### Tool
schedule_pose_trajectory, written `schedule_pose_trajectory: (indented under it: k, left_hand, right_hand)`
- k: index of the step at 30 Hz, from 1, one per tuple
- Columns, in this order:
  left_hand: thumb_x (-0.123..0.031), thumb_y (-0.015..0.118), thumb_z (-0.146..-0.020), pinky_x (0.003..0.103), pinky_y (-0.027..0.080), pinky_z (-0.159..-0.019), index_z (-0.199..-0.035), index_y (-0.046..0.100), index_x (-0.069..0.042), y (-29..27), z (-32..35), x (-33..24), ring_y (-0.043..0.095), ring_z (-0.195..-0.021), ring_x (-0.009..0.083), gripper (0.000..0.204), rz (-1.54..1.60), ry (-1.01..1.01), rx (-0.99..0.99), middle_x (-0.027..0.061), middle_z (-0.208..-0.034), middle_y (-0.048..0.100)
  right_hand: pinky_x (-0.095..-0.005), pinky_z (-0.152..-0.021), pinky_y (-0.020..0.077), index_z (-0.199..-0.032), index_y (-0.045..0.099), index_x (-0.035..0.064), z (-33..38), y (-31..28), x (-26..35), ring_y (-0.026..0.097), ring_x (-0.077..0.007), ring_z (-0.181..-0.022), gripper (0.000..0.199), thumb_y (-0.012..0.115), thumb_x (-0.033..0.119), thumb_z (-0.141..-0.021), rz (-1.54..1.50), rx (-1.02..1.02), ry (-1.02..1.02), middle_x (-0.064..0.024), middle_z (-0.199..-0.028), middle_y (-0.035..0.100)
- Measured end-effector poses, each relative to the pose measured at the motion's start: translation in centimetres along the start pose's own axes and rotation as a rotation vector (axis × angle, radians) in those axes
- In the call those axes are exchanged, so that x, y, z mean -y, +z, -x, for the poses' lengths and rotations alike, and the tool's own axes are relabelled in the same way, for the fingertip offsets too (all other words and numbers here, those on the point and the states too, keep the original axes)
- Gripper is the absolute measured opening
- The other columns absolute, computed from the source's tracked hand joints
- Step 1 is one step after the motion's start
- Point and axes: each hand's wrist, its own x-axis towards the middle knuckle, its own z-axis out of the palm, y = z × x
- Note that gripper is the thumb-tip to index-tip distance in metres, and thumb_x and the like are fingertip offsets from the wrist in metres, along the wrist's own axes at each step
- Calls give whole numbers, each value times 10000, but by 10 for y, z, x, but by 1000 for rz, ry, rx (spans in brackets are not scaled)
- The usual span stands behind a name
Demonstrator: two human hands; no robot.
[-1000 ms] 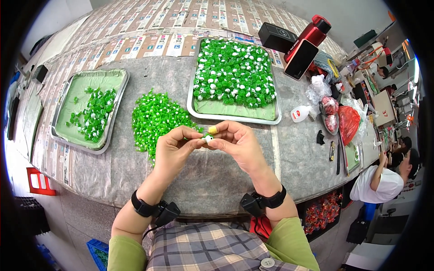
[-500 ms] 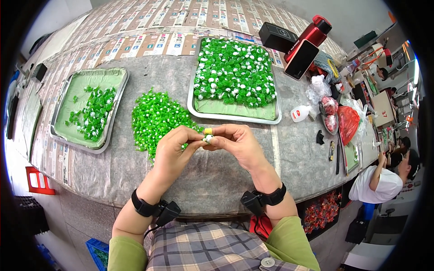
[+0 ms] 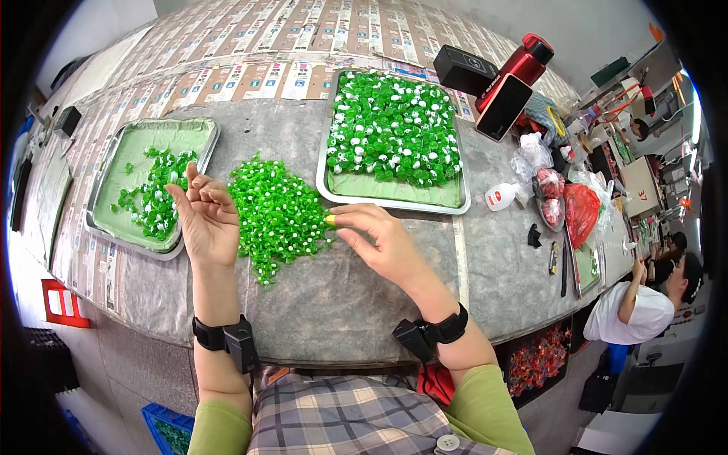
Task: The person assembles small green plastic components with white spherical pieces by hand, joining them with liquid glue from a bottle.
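My left hand [image 3: 211, 224] is raised at the right rim of the left tray [image 3: 140, 130], palm turned up. Its thumb stands away from the loosely curled fingers, and nothing shows between them. At the right edge of a heap of small green pieces with white parts [image 3: 277, 208] is my right hand [image 3: 379, 241]. A yellow finger cover [image 3: 331, 220] is on its index fingertip, and the thumb is apart from it with no piece visible between. Green-and-white pieces [image 3: 161, 193] lie loose in the left tray. Many more fill the far tray [image 3: 390, 203].
A black box [image 3: 464, 70], red bottle [image 3: 523, 61] and phone [image 3: 503, 105] stand at the back right. Nearer are a white squeeze bottle [image 3: 502, 196], red plastic bag [image 3: 582, 212] and cutter knife [image 3: 553, 258]. A person in white [image 3: 633, 307] sits at the far right.
Both hands were together, pinching a small white-and-green piece. They have parted: the left has swung left to the tray, and the right has shifted slightly left to the heap.
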Motion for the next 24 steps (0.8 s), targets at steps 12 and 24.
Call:
schedule_pose_trajectory:
  k: [12, 24]
  left_hand:
    - [-333, 386, -871, 202, 408, -558, -993, 487, -70, 11, 23, 40, 420, -634, 85, 307, -492, -169, 25, -11, -710, 436]
    - [-238, 406, -872, 221, 446, -551, -948, 519, -33, 9, 37, 59, 492, -618, 100, 246, -753, -250, 171, 21, -704, 499]
  right_hand:
    - [-359, -833, 361, -857, 594, 49, 5, 2, -1, 450, -255, -1001, 175, 567, 178, -742, 236, 233, -95, -85, -1011, 535]
    - [-340, -627, 417, -794, 554, 48, 11, -15, -9, 513, -252, -744, 101, 574, 106, -714, 352, 113, 112, -74, -737, 509]
